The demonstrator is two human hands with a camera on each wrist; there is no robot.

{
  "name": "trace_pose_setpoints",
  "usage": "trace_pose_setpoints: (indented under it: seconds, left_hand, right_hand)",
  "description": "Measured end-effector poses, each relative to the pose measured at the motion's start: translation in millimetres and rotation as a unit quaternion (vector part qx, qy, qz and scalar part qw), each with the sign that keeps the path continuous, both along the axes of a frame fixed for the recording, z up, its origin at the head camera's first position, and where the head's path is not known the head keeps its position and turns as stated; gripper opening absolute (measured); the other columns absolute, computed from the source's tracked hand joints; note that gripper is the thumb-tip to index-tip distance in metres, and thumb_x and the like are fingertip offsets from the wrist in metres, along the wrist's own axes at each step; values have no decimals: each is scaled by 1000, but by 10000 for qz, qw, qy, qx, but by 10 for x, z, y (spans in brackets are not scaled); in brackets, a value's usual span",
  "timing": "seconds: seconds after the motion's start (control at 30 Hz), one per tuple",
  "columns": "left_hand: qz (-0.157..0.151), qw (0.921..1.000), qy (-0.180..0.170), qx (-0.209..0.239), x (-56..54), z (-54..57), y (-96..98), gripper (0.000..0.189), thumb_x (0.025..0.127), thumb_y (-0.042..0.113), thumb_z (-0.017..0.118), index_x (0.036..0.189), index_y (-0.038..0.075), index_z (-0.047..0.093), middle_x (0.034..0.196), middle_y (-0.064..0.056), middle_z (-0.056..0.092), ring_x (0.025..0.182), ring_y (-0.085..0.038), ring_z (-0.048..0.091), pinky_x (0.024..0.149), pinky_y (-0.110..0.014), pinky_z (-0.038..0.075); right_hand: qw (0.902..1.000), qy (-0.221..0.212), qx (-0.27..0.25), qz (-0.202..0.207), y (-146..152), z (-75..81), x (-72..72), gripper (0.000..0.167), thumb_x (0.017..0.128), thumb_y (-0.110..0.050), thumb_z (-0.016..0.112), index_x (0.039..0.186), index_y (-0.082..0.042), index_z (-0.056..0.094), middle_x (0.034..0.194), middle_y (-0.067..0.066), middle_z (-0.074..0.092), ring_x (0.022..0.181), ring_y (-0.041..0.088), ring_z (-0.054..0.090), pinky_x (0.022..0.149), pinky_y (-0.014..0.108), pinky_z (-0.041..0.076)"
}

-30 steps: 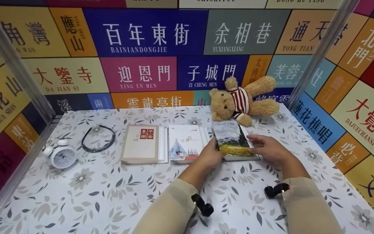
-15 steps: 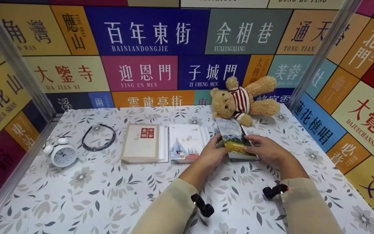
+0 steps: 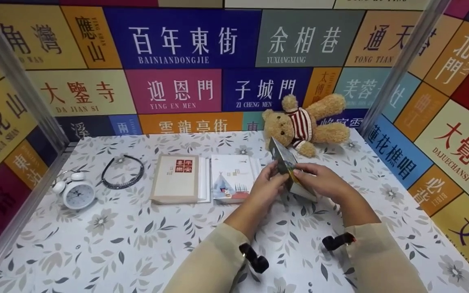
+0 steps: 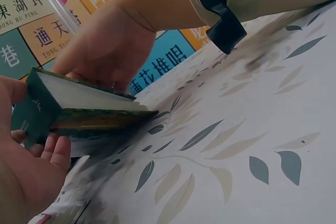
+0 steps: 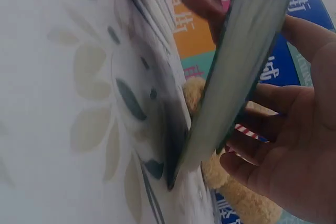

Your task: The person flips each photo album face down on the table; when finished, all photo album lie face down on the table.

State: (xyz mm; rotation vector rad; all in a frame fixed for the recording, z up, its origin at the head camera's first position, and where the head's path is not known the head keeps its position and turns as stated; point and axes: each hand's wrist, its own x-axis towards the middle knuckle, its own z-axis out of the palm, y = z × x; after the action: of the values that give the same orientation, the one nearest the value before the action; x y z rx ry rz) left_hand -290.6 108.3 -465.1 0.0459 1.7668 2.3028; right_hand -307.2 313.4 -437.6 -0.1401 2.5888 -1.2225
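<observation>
Fingers of the left hand [image 3: 265, 187] and right hand [image 3: 323, 181] are clamped on a green-spined book [image 3: 285, 158], tilted low over the floral tablecloth [image 3: 136, 244] (touching or not, I cannot tell); a white book [image 3: 231, 173] and a beige book [image 3: 173, 181] lie to its left, and behind it a teddy bear [image 3: 301, 125] lies before the lettered wall [image 3: 177, 87]

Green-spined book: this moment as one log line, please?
left hand: grips green-spined book; right hand: grips book; book: tilted; teddy bear: behind book
</observation>
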Motion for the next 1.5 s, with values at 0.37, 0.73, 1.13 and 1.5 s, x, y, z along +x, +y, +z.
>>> trace_pose_setpoints:
  seconds: [0.37, 0.73, 1.13, 1.5]
  left_hand:
    - [-95, 9988, 464, 74, 48, 54, -19, 62, 99, 20, 73, 157, 22, 53, 162, -3, 54, 146, -26, 57, 119, -41, 51]
    - [-807, 9914, 922, -466, 92, 39, -16, 59, 104, 20, 67, 160, 23, 49, 173, -5, 39, 153, -29, 50, 121, -45, 50]
    - [-1373, 9829, 862, -873, 104, -161, 68, 60, 102, 12, 66, 160, 12, 50, 166, -14, 47, 146, -30, 57, 111, -32, 54]
    - [-1390, 9687, 905, -1849, 96, -206, 62, 57, 102, 19, 69, 157, 12, 55, 169, -11, 46, 154, -28, 47, 124, -41, 45]
  right_hand:
    - [9904, 405, -1284, -319, -221, 184, 142, 80, 108, -64, 46, 168, -13, 35, 170, 18, 41, 152, 36, 47, 121, 52, 47]
    - [9643, 610, -2455, -782, -90, 210, 124, 64, 112, -37, 56, 166, -9, 37, 154, 12, 48, 118, 5, 64, 94, 20, 59]
    - [9509, 733, -2846, -969, 106, 184, 59, 62, 112, -17, 56, 168, -10, 33, 165, 14, 34, 114, 6, 65, 88, 20, 62]
    - [9687, 166, -2022, -1427, 328, 3, -96, 58, 115, -18, 37, 172, -26, 27, 180, 8, 19, 135, 15, 49, 95, 17, 53]
